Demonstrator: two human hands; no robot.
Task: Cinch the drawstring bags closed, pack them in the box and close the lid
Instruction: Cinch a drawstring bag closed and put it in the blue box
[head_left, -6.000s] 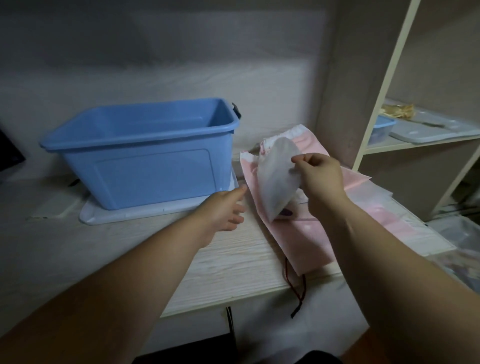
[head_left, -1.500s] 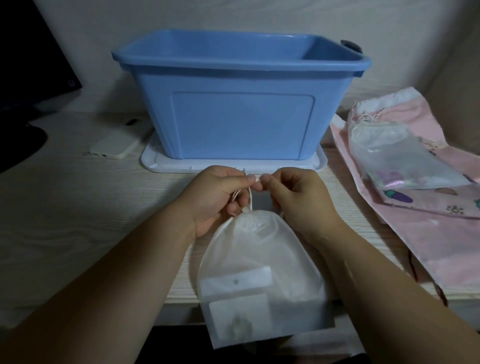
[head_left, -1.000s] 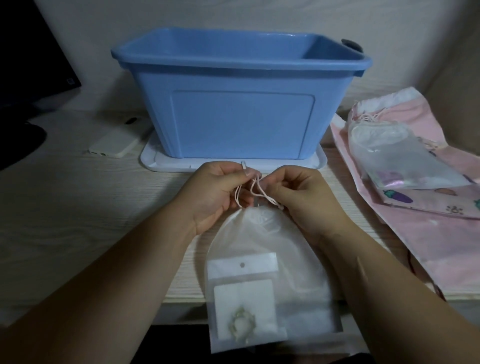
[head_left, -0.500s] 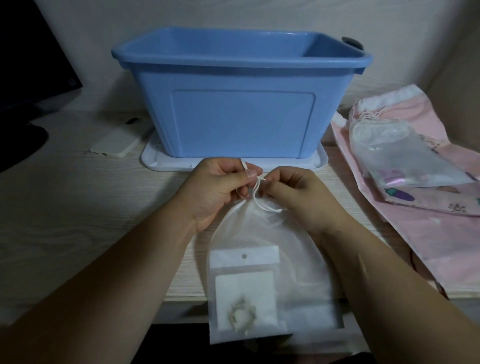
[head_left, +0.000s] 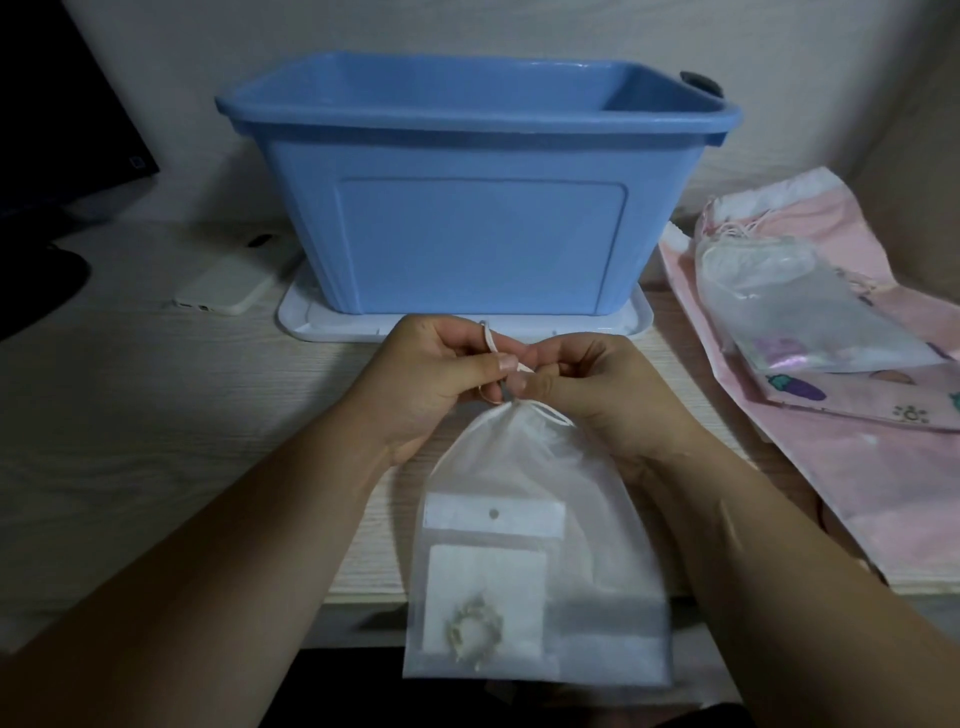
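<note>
- The pale wood desk (head_left: 130, 415) carries everything in view, with a dark monitor (head_left: 52, 130) at its left edge.
- An open blue box (head_left: 478, 228) stands at the back centre on its white lid (head_left: 311, 322), which lies flat beneath it.
- A pile of pink bags (head_left: 857, 467) lies to the right of the box, with a clear pouch (head_left: 789, 312) on top.
- The sheer white bag (head_left: 587, 519) sits in front of the box; six seconds ago the right hand alone held it up over the pink pile.
- Its long axis runs front to back: the gathered neck points at the box, and the bottom hangs past the desk's front edge toward the person.
- The left hand (head_left: 431, 379), lying open on the desk six seconds ago, is now curled, thumb and forefinger pinching the drawstring (head_left: 488, 338).
- The right hand (head_left: 602, 389) is curled too, pinching the same cord just above the neck, its fingertips touching the left hand's.
- Half a second ago both hands held almost this same pose.
- A white phone (head_left: 228, 280) lies left of the lid.
- Inside the bag, a white card (head_left: 483, 587) bears a small ring-shaped ornament.
</note>
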